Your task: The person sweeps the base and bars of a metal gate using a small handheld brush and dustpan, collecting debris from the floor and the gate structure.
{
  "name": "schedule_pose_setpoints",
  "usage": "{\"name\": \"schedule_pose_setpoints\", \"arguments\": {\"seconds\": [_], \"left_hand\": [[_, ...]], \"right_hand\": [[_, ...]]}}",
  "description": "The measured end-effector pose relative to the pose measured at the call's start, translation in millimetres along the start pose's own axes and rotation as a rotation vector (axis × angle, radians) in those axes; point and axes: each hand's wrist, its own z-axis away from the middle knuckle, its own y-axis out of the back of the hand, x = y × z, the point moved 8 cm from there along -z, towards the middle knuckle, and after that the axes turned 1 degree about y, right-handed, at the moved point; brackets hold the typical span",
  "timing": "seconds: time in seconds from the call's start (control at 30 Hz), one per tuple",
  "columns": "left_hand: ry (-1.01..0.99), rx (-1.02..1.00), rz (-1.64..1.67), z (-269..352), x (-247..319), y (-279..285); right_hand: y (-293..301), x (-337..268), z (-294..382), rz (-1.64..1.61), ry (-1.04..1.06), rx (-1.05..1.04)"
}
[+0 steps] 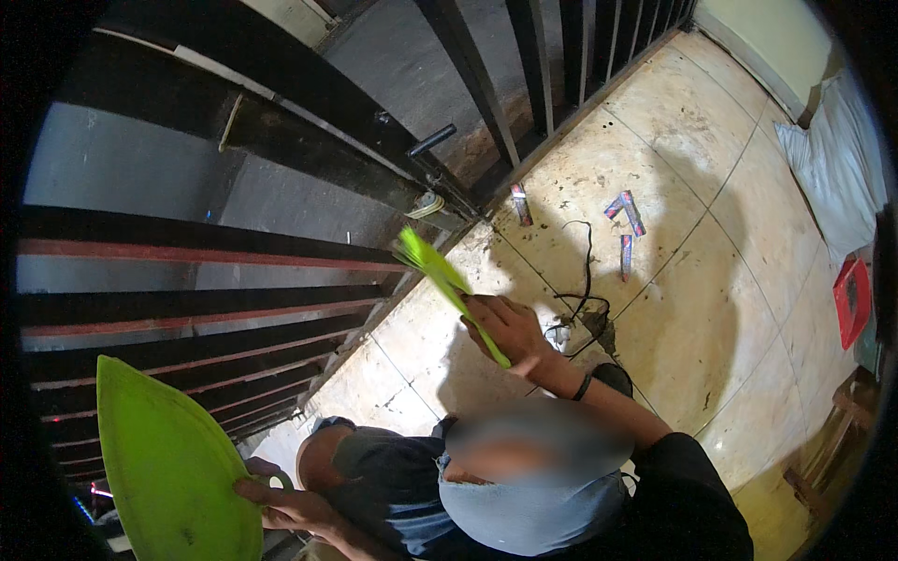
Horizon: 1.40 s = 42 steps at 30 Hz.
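My right hand (pixel 508 329), with a dark band at its wrist, grips a bright green hand brush (pixel 436 270) by the handle. Its bristles point up and left, close to the foot of a black metal gate; whether they touch anything I cannot tell. Low on the left, my left hand (pixel 298 506) holds a green plastic dustpan (pixel 172 463) by its looped handle. The pan is tilted beside the bars, its broad face in view. Small dark debris lies scattered on the cream tiled floor (pixel 673 294).
Several small printed packets (pixel 626 258) lie on the tiles near a loose black cable (pixel 588 263). The barred gate (pixel 280 133) has a protruding latch handle (pixel 431 140). A white sack (pixel 835 161) and a red plastic object (pixel 851 301) stand at right. My bent, denim-covered legs (pixel 400 484) fill the lower middle.
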Motion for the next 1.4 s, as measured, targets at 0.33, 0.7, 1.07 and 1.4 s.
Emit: {"name": "schedule_pose_setpoints", "arguments": {"seconds": [0.33, 0.7, 1.07, 1.4], "left_hand": [[0.038, 0.019, 0.092, -0.6, -8.5, 5.4], [0.21, 0.074, 0.07, -0.4, -1.2, 7.6], [0.094, 0.078, 0.2, -3.5, -2.1, 4.7], [0.215, 0.001, 0.377, -3.5, -13.0, -1.1]], "right_hand": [[17.8, -15.2, -13.9, 0.491, 0.286, -0.163], [34.9, -35.4, -56.6, 0.111, -0.069, -0.107], [47.3, -14.2, -62.4, 0.044, -0.407, -0.213], [96.0, -90.2, -189.3, 0.307, 0.19, -0.335]]}}
